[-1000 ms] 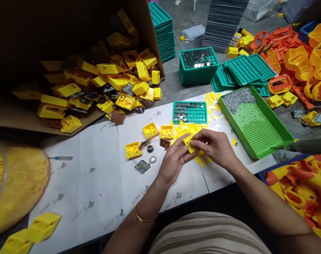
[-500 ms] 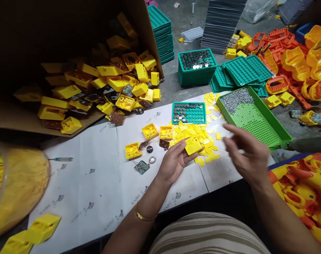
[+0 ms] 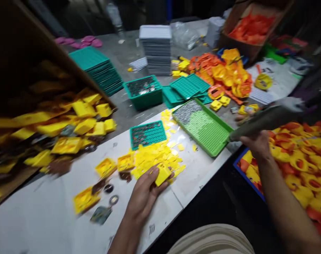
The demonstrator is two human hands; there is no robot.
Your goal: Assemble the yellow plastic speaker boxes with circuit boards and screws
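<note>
My left hand [image 3: 146, 188] holds a small yellow plastic box [image 3: 162, 174] between thumb and fingers, above a heap of flat yellow pieces [image 3: 153, 157]. At the right, my right hand [image 3: 258, 145] is around a dark, tapered electric screwdriver [image 3: 266, 120], thumb on the near side and fingers showing beyond it; motion blurs the grip. The tool's narrow end points at the corner of a green tray [image 3: 215, 150] partly filled with small silvery screws [image 3: 188, 112]. Left of my left hand lie opened yellow cases [image 3: 86, 200], a circuit board [image 3: 100, 214] and a round speaker [image 3: 113, 200].
A teal tray [image 3: 160, 131] of small round metal cells lies behind the yellow heap. Beyond it are a taller teal stack [image 3: 143, 100] and loose teal trays [image 3: 186, 86]. A carton [image 3: 96, 83] of yellow cases stands left. A blue-edged bin [image 3: 251, 183] of toy ducks sits right.
My view has swung to the right. My right hand has moved from beside the yellow heap out to the electric screwdriver. My left hand still holds the yellow box.
</note>
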